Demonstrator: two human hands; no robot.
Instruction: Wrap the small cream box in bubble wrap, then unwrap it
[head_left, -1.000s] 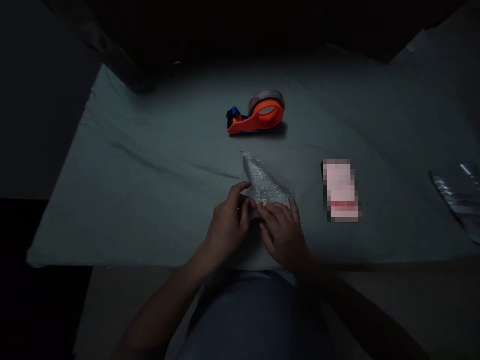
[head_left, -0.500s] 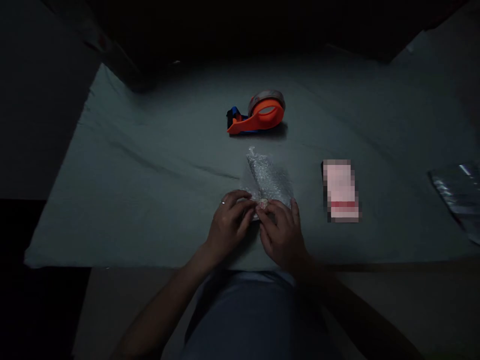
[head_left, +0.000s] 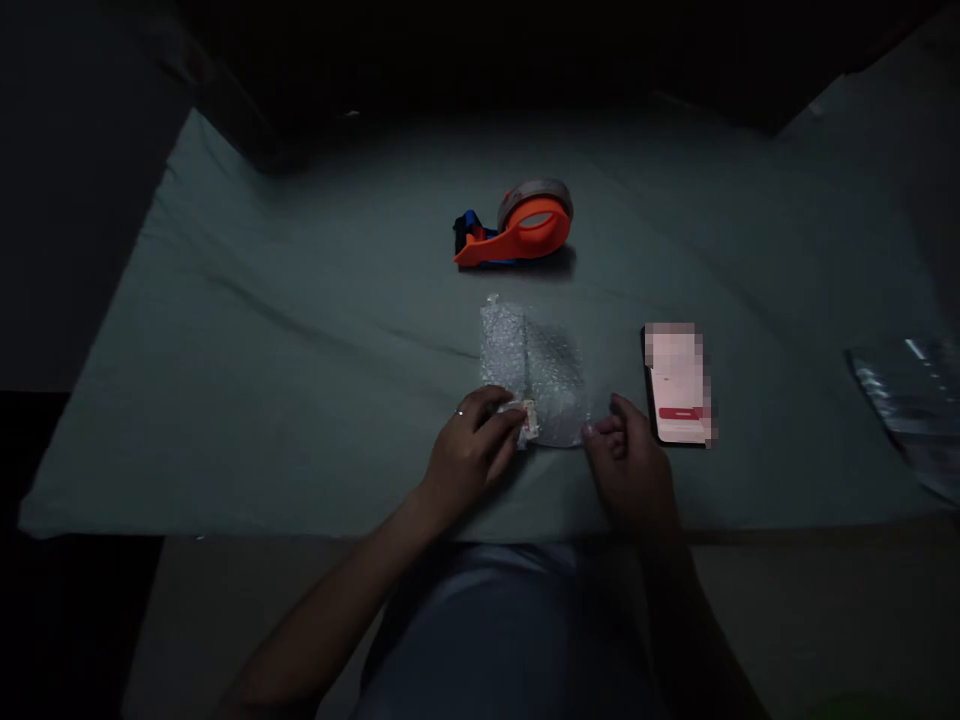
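Observation:
A sheet of clear bubble wrap (head_left: 555,375) lies flat on the cloth-covered surface in front of me, with a fold line down its middle. My left hand (head_left: 476,440) has its fingers closed on a small packet with white and red print (head_left: 530,420) at the wrap's near edge. The fingers cover part of this packet, and what is inside cannot be made out. To the right, my right hand (head_left: 628,455) has curled fingers, its thumb tip at the wrap's near right corner. That corner appears pinched there.
Beyond the wrap stands an orange and blue tape dispenser (head_left: 517,238) with a roll of tape. A phone (head_left: 679,385) with a lit, partly blurred screen lies right of my right hand. Shiny plastic packaging (head_left: 911,400) rests at the far right. A green cloth (head_left: 300,430) covers the surface.
My right hand has moved right, away from the small packet, to the wrap's corner. The bubble wrap now lies flatter and more squarely. My left hand stays on the packet.

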